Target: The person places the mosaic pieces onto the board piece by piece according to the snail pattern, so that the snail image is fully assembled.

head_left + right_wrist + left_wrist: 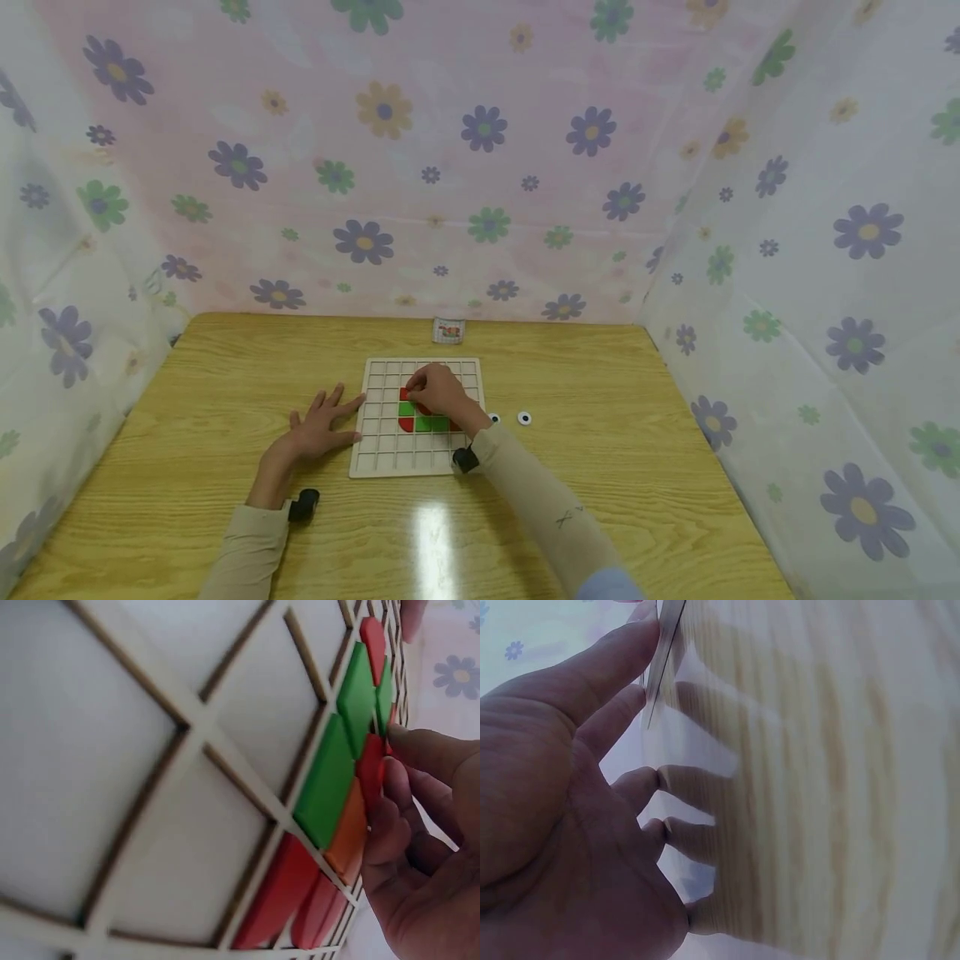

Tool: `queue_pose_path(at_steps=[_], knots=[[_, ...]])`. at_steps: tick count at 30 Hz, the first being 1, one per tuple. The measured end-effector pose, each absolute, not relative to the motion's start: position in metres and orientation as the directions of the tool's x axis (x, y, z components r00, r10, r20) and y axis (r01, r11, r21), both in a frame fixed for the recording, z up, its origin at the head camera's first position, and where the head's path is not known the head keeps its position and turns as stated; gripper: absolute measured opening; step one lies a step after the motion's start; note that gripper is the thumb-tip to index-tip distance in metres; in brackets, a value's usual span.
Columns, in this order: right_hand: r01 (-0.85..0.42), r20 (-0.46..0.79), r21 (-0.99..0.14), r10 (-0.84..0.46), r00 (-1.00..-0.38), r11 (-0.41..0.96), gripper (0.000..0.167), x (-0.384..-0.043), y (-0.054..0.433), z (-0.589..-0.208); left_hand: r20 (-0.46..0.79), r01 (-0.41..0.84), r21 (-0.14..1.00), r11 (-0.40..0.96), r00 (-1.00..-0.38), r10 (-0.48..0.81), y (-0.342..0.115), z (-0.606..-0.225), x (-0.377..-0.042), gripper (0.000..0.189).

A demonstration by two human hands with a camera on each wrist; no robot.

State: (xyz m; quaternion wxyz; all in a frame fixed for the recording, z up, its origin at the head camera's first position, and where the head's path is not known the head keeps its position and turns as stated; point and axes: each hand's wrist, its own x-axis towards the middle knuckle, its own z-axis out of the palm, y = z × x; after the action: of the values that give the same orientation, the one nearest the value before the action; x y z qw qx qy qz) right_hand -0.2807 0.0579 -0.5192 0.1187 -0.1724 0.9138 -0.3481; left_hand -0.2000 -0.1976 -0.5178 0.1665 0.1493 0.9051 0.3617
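Note:
A pale grid board [375, 460] lies on the table, with red and green tiles [431, 424] set in its middle squares. My right hand [444, 392] reaches over the board, its thumb and fingertips pinching at a red tile [404, 392] in the upper left of the coloured group. In the right wrist view, the fingers are beside another red tile [370, 769] and an orange tile [348, 834]; the palm hides part of the group in the head view. My left hand [318, 431] rests with spread fingers on the table, its index finger and thumb touching the board's left edge.
Two small white discs with black centres, one of them the right-hand disc [524, 418], lie right of the board. A small printed card [448, 331] is at the table's back edge. Flowered cloth [420, 183] hangs around the wooden table [600, 375] at the back and sides.

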Motion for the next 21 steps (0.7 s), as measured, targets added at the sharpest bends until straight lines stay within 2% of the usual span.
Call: queue_pose_path(at_steps=[8,14,21], knots=[[-0.272,-0.032,-0.765,-0.456,-0.889,0.583,0.017,-0.275,0.073,-0.505,-0.189,0.151,0.695,0.703,-0.905,0.381,-0.198,-0.52,-0.201,0.072],[-0.297,0.039,-0.798,-0.446,-0.894,0.524,0.014,-0.26,0.095,-0.497,-0.182,0.145,0.712,0.687,-0.906,0.381,-0.198,-0.52,-0.2,0.073],[-0.293,0.087,-0.814,-0.394,-0.915,0.501,0.011,-0.243,0.127,-0.509,-0.174,0.152,0.71,0.688,-0.908,0.38,-0.197,-0.519,-0.199,0.072]])
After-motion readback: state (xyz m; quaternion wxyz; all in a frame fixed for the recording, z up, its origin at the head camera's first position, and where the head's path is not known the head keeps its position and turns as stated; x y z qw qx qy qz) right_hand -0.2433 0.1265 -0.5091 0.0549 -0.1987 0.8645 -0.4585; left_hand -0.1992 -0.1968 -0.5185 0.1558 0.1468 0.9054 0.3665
